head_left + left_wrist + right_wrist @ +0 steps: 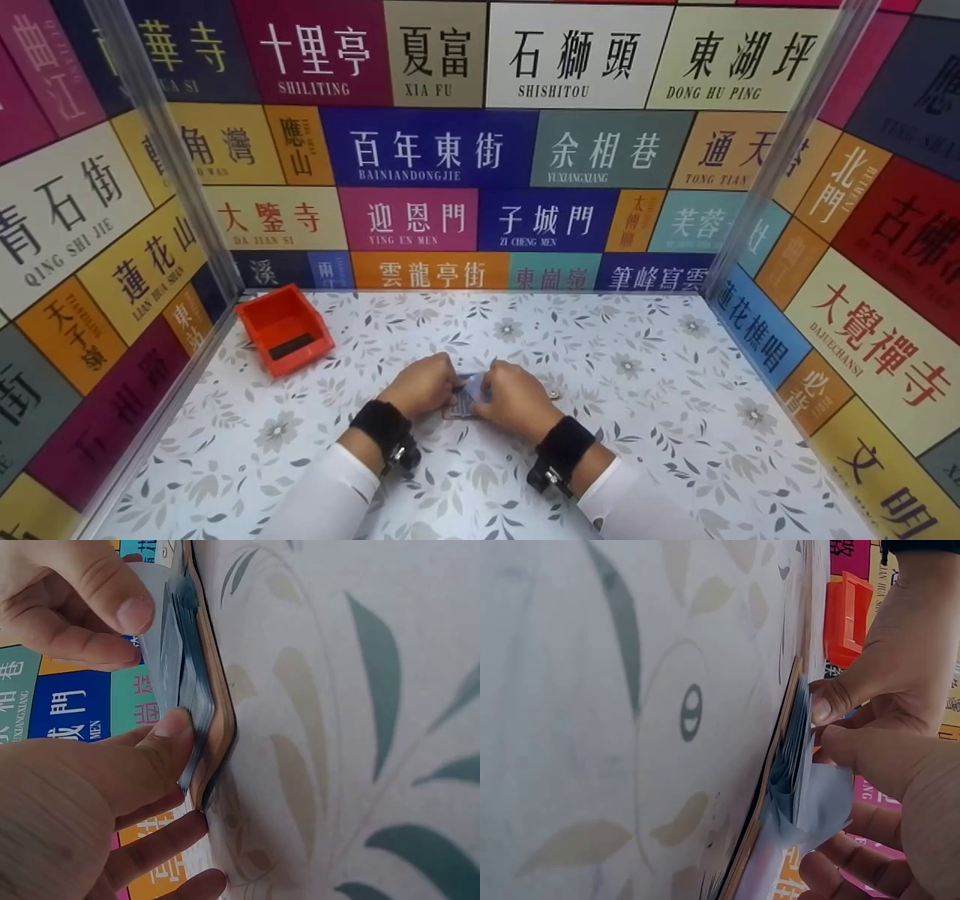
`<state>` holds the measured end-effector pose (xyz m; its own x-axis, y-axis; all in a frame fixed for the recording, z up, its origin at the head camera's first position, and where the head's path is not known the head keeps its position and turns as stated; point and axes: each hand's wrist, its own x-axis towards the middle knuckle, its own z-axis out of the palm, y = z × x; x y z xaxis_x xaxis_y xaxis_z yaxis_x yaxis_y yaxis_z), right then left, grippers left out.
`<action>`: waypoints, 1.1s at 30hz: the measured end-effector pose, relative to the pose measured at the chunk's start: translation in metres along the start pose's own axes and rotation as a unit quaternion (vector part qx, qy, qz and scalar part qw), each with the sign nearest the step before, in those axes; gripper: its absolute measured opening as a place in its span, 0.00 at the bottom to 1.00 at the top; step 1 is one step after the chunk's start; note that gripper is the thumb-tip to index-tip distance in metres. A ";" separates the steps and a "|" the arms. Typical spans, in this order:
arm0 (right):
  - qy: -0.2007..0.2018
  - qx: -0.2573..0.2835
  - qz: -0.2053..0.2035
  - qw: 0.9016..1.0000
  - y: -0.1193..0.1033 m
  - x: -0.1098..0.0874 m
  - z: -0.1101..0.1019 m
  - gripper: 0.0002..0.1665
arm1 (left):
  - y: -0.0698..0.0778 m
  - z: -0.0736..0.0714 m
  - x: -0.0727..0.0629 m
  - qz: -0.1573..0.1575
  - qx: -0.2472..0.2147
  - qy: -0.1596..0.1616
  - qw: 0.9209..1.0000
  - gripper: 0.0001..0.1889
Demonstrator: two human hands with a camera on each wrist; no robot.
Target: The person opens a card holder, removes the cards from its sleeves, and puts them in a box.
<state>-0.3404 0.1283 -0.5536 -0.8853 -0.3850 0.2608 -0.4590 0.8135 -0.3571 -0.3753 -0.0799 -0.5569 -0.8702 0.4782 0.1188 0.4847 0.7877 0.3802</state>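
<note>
Low in the middle of the head view, an opened brown card holder (225, 709) lies on the table, with a thick stack of clear bluish plastic sleeves (465, 397) inside. My left hand (424, 386) holds its left side; the thumb (176, 724) presses on the edge of the sleeves while the other fingers reach down by the cover. From the other side, my right hand (521, 397) pinches a raised, bent sleeve (825, 799) between thumb and fingers. A small metal snap (553, 394) shows just right of that hand. Both hands hide much of the holder in the head view.
An orange-red plastic bin (315, 319) with a dark strip at its front stands at the back left of the flower-patterned table (360, 480). Panels with coloured sign prints (435, 146) close off the back and both sides.
</note>
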 end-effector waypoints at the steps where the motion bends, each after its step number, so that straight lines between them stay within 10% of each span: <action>1: -0.001 -0.001 0.000 1.000 0.000 0.000 0.001 0.17 | 0.000 0.000 0.000 -0.003 0.000 0.000 1.000 0.12; 18: 0.012 0.009 0.079 0.997 0.005 0.002 -0.008 0.03 | 0.005 -0.001 -0.001 -0.043 -0.013 -0.012 0.999 0.18; 33: 0.016 0.023 0.131 0.991 0.034 -0.001 -0.012 0.32 | 0.002 0.003 0.001 -0.057 0.008 -0.020 0.998 0.16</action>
<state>-0.3541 0.1621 -0.5552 -0.9719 -0.1494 0.1820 -0.2181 0.8624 -0.4569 -0.3748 -0.0764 -0.5588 -0.9154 0.4007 0.0388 0.3852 0.8436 0.3742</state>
